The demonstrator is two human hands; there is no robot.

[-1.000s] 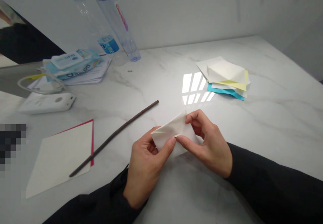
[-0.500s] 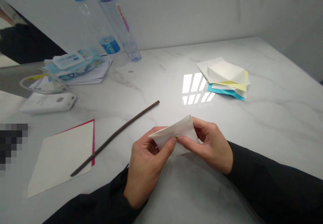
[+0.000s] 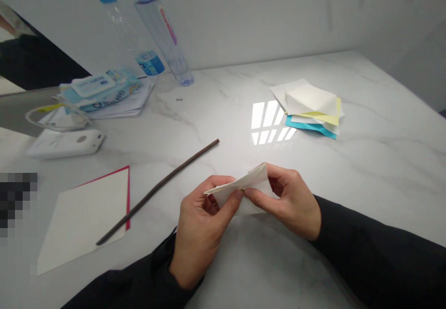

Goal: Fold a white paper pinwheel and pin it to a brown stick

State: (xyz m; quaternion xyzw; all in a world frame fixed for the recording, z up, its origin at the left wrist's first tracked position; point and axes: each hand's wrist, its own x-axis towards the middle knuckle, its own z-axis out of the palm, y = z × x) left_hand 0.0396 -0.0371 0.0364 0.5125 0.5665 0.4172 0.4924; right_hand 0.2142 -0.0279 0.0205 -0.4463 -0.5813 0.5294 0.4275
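Note:
A folded piece of white paper is held in both hands, just above the table near the front middle. My left hand grips its left part, thumb on the near face and fingers behind. My right hand pinches the right part in the same way, and the two thumb tips almost meet at the paper's middle. Fingers behind the sheet are partly hidden. Left of my hands lies a thin dark brown stick, its near end resting on a cream sheet that has a red sheet under it.
Folded papers in white, yellow and blue lie in a pile at the back right. Two plastic bottles stand by the wall. At the left are a wipes pack on papers and a white device with a cable.
The folded paper's top edge has tipped slightly and its layers look closer together. Both hands keep nearly the same grip and place.

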